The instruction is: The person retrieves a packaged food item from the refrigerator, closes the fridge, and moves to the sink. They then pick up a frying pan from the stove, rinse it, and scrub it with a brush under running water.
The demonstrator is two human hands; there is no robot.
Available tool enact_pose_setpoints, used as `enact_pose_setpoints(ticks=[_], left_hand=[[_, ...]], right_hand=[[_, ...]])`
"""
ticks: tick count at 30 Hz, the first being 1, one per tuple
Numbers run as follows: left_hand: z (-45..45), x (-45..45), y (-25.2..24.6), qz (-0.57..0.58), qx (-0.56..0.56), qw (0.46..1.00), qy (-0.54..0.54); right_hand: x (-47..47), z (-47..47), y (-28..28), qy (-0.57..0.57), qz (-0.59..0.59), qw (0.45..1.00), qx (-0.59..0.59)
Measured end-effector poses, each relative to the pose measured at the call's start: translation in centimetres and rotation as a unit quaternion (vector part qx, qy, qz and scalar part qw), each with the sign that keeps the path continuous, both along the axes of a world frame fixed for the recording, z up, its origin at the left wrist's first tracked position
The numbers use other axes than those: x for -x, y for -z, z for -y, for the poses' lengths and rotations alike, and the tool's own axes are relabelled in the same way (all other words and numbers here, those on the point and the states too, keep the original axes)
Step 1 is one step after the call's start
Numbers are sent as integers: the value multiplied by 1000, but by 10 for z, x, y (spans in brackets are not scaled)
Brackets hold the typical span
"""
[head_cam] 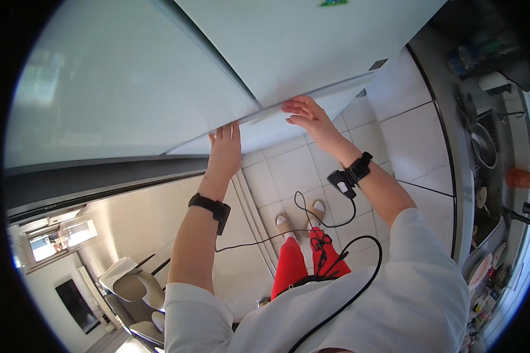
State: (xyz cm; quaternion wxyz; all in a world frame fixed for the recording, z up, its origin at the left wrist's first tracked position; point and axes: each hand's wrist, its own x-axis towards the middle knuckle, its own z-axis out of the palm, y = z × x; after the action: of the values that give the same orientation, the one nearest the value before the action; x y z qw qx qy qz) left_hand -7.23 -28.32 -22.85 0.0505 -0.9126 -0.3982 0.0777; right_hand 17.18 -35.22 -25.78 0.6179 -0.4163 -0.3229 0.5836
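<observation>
Before me stands a glossy white refrigerator with two doors side by side, the left door [128, 88] and the right door [309, 44], split by a dark vertical gap. Below them is a white lower front panel [269, 128]. My left hand [225, 150] reaches up to the seam under the left door, its fingertips at the edge and partly hidden. At the same seam, under the right door, my right hand [309, 117] has its fingers bent and spread from the thumb. I see no loose object in either hand.
A counter with a sink [486, 220], a metal bowl [483, 145] and an orange container [519, 177] runs along the right. Cables [327, 225] from my wristbands hang before my legs. Chairs [134, 287] stand at lower left. A floor track [251, 212] crosses the tiles.
</observation>
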Motion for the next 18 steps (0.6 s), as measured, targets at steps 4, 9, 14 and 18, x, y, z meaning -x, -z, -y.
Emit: enact_pose_setpoints(ticks=[4,9,14,18], left_hand=[[-2,2,-17,-16,3,1000,-2],[-6,8,-30,-6,23,1000,-5],[-9,15,-25,19,20,1000,-11],[-15,19,-22,23,50,998,-30]], right_hand=[[0,-16,-50,15,-345,936,66],[20,-24,-73,43,-395,916,51],[32,-17,-76,39,-371,927,32],[24,22,-77,25,-307,947,96]])
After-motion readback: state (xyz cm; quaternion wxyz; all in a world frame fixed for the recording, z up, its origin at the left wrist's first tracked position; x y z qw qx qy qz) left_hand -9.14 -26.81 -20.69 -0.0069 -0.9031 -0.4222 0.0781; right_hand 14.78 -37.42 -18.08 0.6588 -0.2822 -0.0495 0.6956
